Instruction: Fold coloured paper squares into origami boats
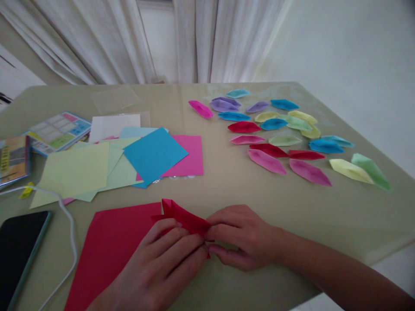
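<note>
A partly folded piece of red paper (pixel 188 217) is between my two hands near the front of the table. My left hand (pixel 171 259) presses over its near side, fingers bent and closed on it. The fingertips of my right hand (pixel 241 237) pinch its right end. Some of the folds are hidden under my fingers. A flat red sheet (pixel 119 242) lies on the table, partly beneath my left hand and forearm.
Several folded paper boats (pixel 267 161) in many colours lie at the back right. Coloured sheets, topped by a blue square (pixel 155 154), lie at the left. A phone (pixel 22 255), a white cable (pixel 71 229) and printed packets (pixel 60 131) occupy the left side.
</note>
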Demonstrator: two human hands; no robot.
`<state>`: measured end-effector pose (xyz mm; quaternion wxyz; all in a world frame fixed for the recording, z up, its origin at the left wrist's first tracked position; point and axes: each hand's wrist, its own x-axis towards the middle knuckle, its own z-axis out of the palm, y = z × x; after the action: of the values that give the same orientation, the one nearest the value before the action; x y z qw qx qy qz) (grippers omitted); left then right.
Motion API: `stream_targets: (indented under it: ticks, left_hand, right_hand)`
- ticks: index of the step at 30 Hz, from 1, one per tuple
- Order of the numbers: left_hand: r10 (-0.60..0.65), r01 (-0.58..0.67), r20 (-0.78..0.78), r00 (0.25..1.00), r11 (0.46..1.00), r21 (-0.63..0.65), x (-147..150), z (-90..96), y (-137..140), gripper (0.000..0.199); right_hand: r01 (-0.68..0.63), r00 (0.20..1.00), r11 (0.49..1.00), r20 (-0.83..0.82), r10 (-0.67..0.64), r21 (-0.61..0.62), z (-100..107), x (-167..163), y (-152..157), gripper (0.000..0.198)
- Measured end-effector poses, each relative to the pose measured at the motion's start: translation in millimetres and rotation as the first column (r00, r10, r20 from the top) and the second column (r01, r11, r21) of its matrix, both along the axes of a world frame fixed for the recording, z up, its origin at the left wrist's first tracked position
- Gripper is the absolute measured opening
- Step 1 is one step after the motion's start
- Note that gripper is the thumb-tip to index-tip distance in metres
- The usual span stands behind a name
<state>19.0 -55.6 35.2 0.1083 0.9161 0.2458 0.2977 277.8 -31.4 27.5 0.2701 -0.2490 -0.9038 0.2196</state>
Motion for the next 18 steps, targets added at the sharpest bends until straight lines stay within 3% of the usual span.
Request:
stream_targets:
  ticks: [10,18]
  left_hand:
    - [0.013,-0.011,-0.043,0.999,0.999,0.041,0.7,1.0,0.5,0.036]
    - [0.024,-0.023,0.031,0.999,0.999,-0.034,4.5,4.2,3.6,0.033]
  right_hand:
    - [-0.004,1.000,0.999,-0.005,0.004,-0.034,1.4,0.5,-2.0,0.009]
    - [0.001,1.000,1.000,-0.012,-0.001,-0.004,0.5,0.5,-2.5,0.008]
